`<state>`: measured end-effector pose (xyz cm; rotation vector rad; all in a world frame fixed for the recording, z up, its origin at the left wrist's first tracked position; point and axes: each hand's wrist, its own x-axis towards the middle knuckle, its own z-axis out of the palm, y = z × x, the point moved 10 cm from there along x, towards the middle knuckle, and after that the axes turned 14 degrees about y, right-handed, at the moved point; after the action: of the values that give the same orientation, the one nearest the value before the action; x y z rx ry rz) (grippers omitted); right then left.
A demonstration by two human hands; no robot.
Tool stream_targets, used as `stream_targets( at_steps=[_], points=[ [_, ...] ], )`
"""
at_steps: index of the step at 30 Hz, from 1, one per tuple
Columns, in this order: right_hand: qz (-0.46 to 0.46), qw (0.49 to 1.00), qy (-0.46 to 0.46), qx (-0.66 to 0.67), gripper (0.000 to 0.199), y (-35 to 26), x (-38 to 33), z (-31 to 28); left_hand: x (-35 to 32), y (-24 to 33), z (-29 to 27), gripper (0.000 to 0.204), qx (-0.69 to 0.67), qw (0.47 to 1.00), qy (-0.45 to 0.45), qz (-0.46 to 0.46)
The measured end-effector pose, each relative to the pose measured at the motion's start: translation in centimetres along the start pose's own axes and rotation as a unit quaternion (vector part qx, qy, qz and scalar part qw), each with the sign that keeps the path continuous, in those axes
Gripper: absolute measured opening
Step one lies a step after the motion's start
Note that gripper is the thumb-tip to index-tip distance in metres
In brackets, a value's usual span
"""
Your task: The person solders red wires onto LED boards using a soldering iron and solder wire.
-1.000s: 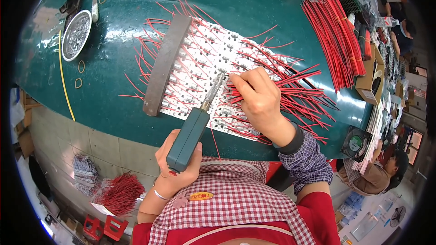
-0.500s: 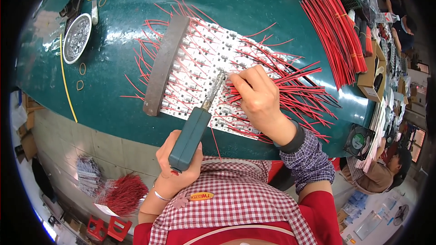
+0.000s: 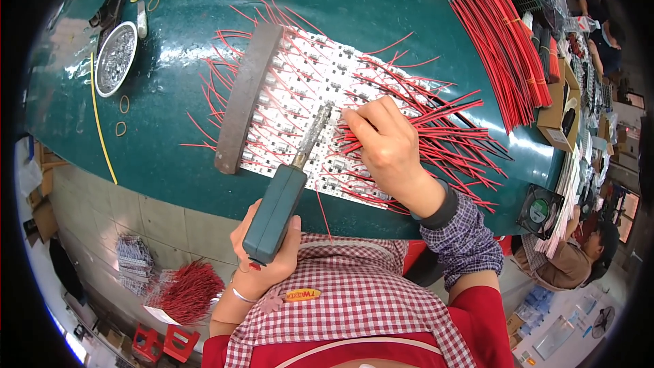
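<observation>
Both hands engaged: left hand (image 3: pixel 262 259) clenched around teal soldering iron (image 3: pixel 276 211), tip reaching forward onto white circuit boards (image 3: pixel 300 88); right hand (image 3: pixel 385 146) pinching a red wire (image 3: pixel 436 112) just beside that tip. Risk, in my judgement: fingertips so near hot metal invite a burn, and loose leads could bridge joints. Against earlier frames, grip and positions are unchanged; brown weight bar (image 3: pixel 246 99) left of the tip is unmoved.

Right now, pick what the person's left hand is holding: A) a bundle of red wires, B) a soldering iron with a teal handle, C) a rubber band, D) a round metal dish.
B: the left hand grips the teal handle of the soldering iron, whose metal tip reaches onto the white circuit boards, while the right hand pinches the red wires.
</observation>
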<state>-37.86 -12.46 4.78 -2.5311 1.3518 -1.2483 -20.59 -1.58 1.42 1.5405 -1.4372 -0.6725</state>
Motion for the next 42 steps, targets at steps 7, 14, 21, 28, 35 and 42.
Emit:
stream_targets(
  at_steps=[7, 14, 21, 28, 35, 42],
  points=[
    [0.004, 1.000, -0.001, 0.019, 0.044, 0.2, -0.3, 0.1, 0.7, 1.0, 0.5, 0.020, -0.003, 1.000, -0.018, -0.004],
    [-0.017, 1.000, -0.009, 0.007, 0.039, -0.3, -0.2, 0.2, 0.3, 0.8, 0.6, 0.021, -0.018, 0.998, -0.040, -0.046],
    [-0.024, 0.999, -0.023, 0.000, 0.036, -0.6, -0.3, 0.4, 0.2, 0.5, 0.7, 0.022, -0.026, 0.997, -0.033, -0.063],
    [-0.030, 0.999, -0.020, -0.007, 0.037, -0.8, -0.3, 0.3, -1.5, -0.8, -1.0, 0.018, -0.001, 0.999, 0.009, -0.048],
    [-0.020, 0.999, -0.020, -0.019, 0.031, -0.1, -0.3, -0.1, -1.2, 0.9, -1.6, 0.020, 0.064, 0.997, 0.006, 0.039],
    [-0.037, 0.999, -0.009, -0.024, 0.037, -0.5, -0.3, -0.2, -0.3, 0.3, -0.3, 0.022, -0.068, 0.997, 0.017, -0.045]
  ],
)
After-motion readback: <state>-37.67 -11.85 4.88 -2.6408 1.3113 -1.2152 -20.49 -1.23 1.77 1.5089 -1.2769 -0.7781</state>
